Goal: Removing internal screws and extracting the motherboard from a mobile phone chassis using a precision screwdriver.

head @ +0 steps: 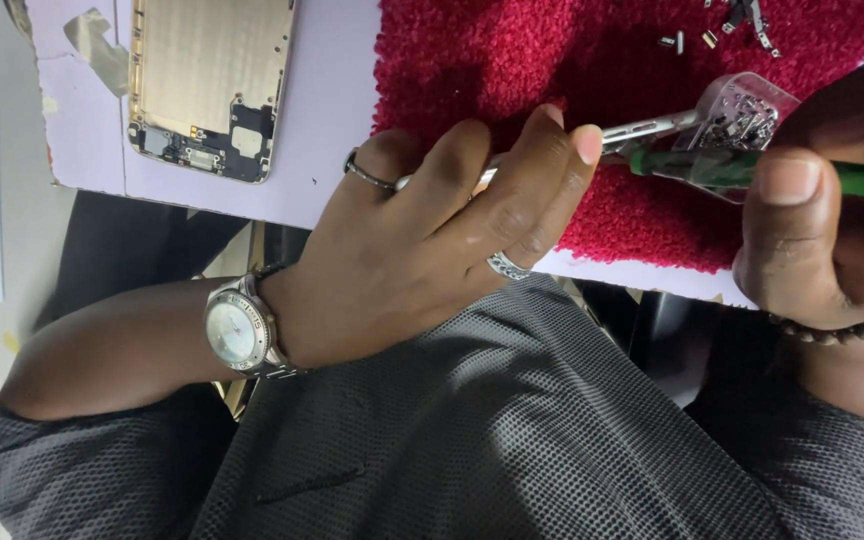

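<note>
Red fuzzy mat [552,60] is covering the table; left hand [432,230] is pinching a thin silver phone frame [642,130], right hand [812,230] gripping a green-handled screwdriver [852,180] at right. Stiff, light, likely bendable; edges suit holding.

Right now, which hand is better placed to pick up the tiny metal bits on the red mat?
Probably the right hand: the small metal parts lie on the fuzzy red mat just above it.

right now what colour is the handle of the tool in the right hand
Green handle, gripped by the right hand; seen best in the head view.
</note>
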